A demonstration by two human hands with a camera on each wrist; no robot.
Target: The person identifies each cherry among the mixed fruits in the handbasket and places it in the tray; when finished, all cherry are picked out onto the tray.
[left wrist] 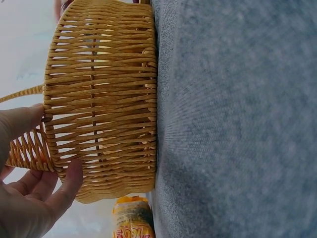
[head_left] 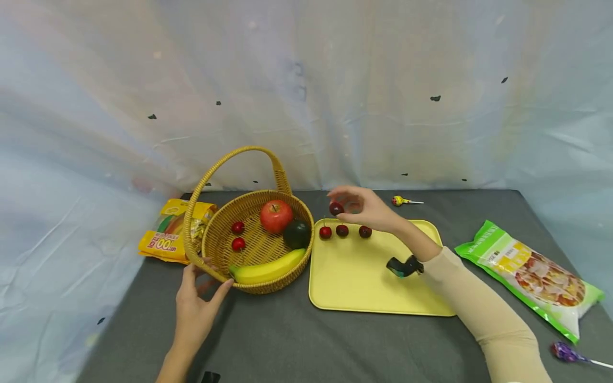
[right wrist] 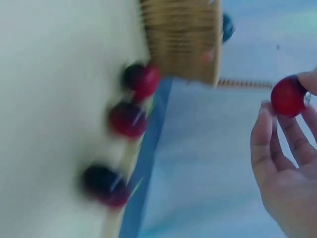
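My right hand [head_left: 366, 210] pinches a dark red cherry [head_left: 336, 208] between thumb and fingers, above the far left corner of a yellow tray [head_left: 354, 282]. Three more cherries [right wrist: 127, 119] lie in a row along the tray's far side. On the left stands a woven basket [left wrist: 99, 114] with a tall handle; my left hand [head_left: 198, 308] grips its rim by the handle's foot. Inside the basket are two small red cherries [head_left: 238, 244], a red apple [head_left: 276, 215], a dark green avocado-like fruit [head_left: 296, 234] and a banana [head_left: 270, 268].
A yellow snack bag [head_left: 165, 234] lies behind the basket's left side. Right of the tray is a green-and-white food packet [head_left: 531, 276]. One lollipop [head_left: 398, 200] lies beyond the tray, a purple lollipop [head_left: 567, 352] at the near right. A draped sheet [head_left: 335, 106] hangs behind the table.
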